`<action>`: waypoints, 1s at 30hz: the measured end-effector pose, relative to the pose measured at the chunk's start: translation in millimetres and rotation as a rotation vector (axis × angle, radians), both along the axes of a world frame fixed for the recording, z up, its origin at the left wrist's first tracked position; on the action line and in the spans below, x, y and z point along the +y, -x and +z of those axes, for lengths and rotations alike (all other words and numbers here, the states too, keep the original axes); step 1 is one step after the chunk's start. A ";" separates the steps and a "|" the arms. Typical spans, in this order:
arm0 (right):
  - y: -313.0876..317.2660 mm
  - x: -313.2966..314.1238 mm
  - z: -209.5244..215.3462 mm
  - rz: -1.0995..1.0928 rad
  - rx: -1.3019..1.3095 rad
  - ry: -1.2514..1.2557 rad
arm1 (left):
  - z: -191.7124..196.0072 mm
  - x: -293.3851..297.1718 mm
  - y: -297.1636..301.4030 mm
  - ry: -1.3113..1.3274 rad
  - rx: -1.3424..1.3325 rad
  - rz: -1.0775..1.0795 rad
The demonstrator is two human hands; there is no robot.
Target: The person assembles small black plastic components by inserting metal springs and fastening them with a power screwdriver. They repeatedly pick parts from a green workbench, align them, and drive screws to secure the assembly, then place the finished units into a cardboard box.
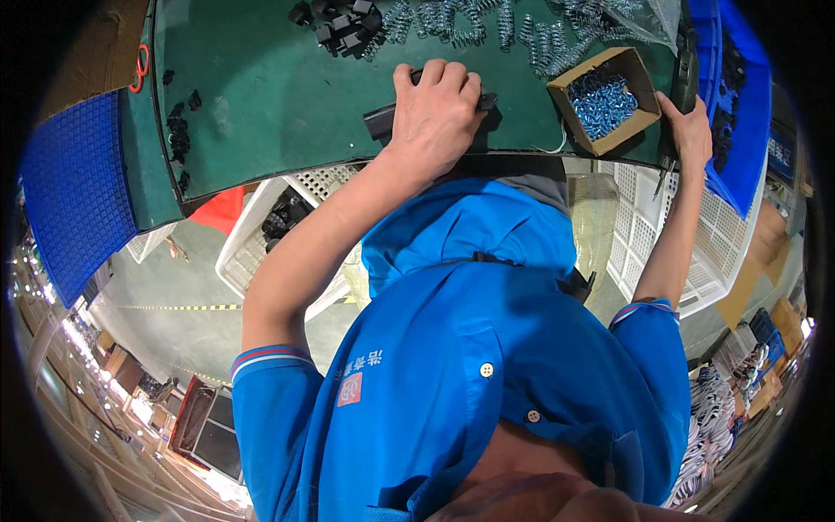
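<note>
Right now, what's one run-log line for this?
Left hand: grasping black elongated part | right hand: beside open brown cardboard box, grip unclear | box: bluish metal screws

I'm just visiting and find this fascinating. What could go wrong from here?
The open cardboard box of small bluish screws stands at the near edge of the green table, close to the right hand; a knock might spill them. The coil springs lie loose and bunched together, so some could tangle. The left hand grips a black part near the same edge, so a slip might drop it.
</note>
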State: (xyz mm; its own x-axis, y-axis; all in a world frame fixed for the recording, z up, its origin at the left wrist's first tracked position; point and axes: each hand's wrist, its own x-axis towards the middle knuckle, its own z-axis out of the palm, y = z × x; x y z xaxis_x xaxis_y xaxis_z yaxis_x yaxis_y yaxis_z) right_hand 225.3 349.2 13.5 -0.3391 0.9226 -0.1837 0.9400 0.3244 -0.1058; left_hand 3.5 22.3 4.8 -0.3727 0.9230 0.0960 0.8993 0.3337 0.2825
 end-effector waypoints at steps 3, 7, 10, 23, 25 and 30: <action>-21.1 6.4 -4.9 -0.080 0.513 0.143 | -2.5 -1.2 -1.2 -0.026 0.016 -0.004; -1.6 -50.4 57.6 -0.085 1.270 0.356 | -5.9 2.1 0.2 0.017 0.054 -0.014; 49.9 -99.5 93.7 0.238 1.630 0.409 | -4.8 5.8 0.8 0.079 0.072 -0.025; 153.5 -191.6 49.6 0.322 1.828 0.369 | -8.7 5.8 -2.2 0.017 0.079 0.005; 153.8 -190.5 46.9 0.349 1.830 0.352 | -7.4 6.0 -2.4 0.015 0.080 0.004; 150.4 -185.5 47.7 0.413 1.752 0.331 | -4.0 5.7 -2.3 0.036 0.079 0.000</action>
State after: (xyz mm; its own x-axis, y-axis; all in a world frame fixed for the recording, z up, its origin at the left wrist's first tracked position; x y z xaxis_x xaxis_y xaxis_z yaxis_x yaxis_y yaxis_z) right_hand 74.9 163.7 61.2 -0.4894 0.7436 0.4556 -0.4364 0.2435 -0.8662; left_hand 5.8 28.0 0.8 -0.3650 0.9264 0.0920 0.9185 0.3422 0.1984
